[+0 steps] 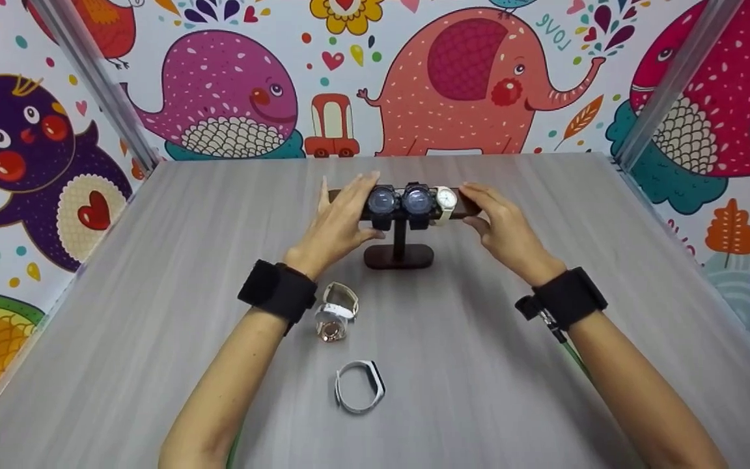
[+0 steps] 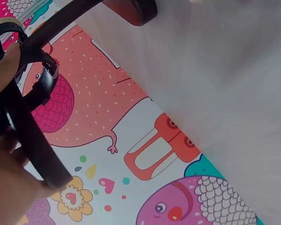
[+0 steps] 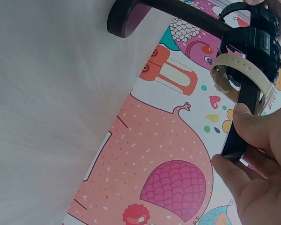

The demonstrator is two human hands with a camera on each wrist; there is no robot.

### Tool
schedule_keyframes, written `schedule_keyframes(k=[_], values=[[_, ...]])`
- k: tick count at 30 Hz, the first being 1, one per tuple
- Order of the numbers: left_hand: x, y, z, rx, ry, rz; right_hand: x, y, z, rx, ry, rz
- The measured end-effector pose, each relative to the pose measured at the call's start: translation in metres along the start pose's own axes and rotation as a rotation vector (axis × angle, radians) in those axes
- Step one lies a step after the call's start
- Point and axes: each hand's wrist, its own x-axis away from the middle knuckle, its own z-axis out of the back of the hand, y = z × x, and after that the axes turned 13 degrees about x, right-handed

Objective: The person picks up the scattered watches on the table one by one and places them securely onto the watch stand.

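Note:
A dark brown T-shaped watch stand (image 1: 399,256) has two black watches (image 1: 418,199) and a cream-strapped watch (image 1: 446,199) looped side by side on its crossbar. My left hand (image 1: 342,218) grips the crossbar's left part beside the leftmost black watch. In the left wrist view, its thumb lies on that watch's strap, and its fingers go behind the bar (image 2: 35,140). At the opposite end, my right hand (image 1: 508,228) pinches the bar. The right wrist view has its thumb next to the cream strap (image 3: 243,65), with the other fingers partly hidden.
Nearer on the grey table (image 1: 479,391) lie a pale-strapped watch with a rose-gold part (image 1: 331,330) and a white fitness band (image 1: 360,387) with a dark face. Cartoon-printed walls (image 1: 466,78) border the table at the back and sides.

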Motion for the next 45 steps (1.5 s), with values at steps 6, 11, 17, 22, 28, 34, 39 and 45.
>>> schedule_keyframes(k=[6,11,17,22,28,34,39,45], values=[[0.019,0.006,0.010,-0.021,0.054,-0.024,0.003,-0.003,0.002,0.016,-0.057,0.000],[0.045,0.012,0.013,0.005,0.064,-0.012,0.015,-0.013,0.002,0.023,-0.059,-0.039],[0.082,0.016,0.012,0.057,0.042,-0.035,0.040,-0.032,-0.003,0.019,0.019,-0.030],[0.109,0.021,0.014,0.122,0.018,-0.070,0.057,-0.049,-0.011,0.011,0.096,0.093],[0.139,0.021,0.010,0.159,-0.015,-0.115,0.073,-0.077,-0.023,-0.042,-0.001,0.201],[0.154,0.012,-0.001,0.178,-0.009,-0.082,0.083,-0.108,-0.037,-0.085,-0.235,0.327],[0.153,0.008,-0.010,0.189,0.072,-0.077,0.078,-0.126,-0.048,-0.092,-0.303,0.410],[0.139,0.016,-0.011,0.245,0.205,-0.098,0.076,-0.133,-0.050,-0.153,-0.257,0.445]])
